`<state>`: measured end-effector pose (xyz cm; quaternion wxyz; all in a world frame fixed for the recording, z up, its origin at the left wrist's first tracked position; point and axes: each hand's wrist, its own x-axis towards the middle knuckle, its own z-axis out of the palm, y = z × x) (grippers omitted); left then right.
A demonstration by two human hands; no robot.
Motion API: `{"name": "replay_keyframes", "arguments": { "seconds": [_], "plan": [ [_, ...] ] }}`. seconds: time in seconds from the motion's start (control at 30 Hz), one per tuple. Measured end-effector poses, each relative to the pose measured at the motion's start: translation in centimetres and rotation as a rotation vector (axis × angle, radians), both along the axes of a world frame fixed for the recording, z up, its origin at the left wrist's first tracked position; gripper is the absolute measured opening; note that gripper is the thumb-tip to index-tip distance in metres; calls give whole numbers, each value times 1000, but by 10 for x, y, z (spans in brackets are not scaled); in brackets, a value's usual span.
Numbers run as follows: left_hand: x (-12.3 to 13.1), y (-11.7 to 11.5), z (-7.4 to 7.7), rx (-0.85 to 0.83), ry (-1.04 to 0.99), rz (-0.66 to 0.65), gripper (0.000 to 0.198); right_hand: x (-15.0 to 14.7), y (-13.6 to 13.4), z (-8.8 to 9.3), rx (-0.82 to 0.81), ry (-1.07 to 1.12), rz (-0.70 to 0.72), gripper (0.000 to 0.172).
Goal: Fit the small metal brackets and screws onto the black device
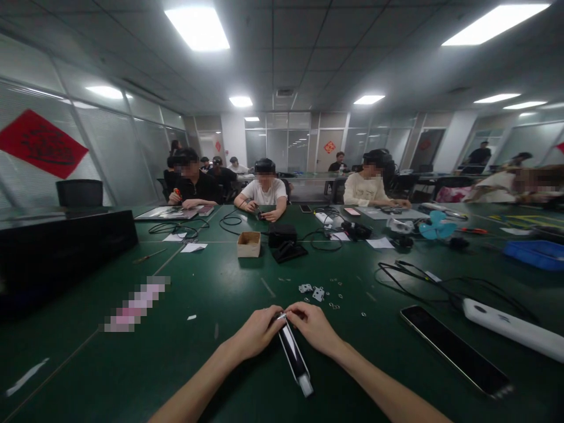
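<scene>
A long, narrow black-and-white piece (294, 352) lies at a slant on the green table, its white end (305, 385) pointing toward me. My left hand (259, 330) is closed on its far end, with thumb and fingers around a small shiny part. At that same end, the fingers of my right hand (314, 329) are pinched together; whatever sits between their tips is hidden. Just beyond my hands are small white-grey brackets (318, 294) and several tiny loose rings (335, 306).
To the right lie a phone (453, 349), a white power strip (511, 326) and black cables (396, 273). A small cardboard box (249, 245) and a black box (282, 235) stand ahead. A blue fan (436, 225) and blue tray (535, 254) sit farther right. People work across the table.
</scene>
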<state>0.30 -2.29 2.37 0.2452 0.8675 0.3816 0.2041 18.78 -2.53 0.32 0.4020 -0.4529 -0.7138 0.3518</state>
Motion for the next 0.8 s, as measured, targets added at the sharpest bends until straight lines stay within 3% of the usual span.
{"name": "replay_keyframes", "arguments": {
  "seconds": [0.27, 0.43, 0.8],
  "plan": [
    [-7, 6, -6, -90, -12, -22, 24, 24, 11, 10, 154, -316, 116, 16],
    [-9, 10, -16, -16, 16, -34, 33, 28, 15, 4, 190, -370, 151, 18],
    [-5, 13, -22, 122, 80, 93, 10, 31, 17, -4, 223, -401, 165, 20]
  ]
}}
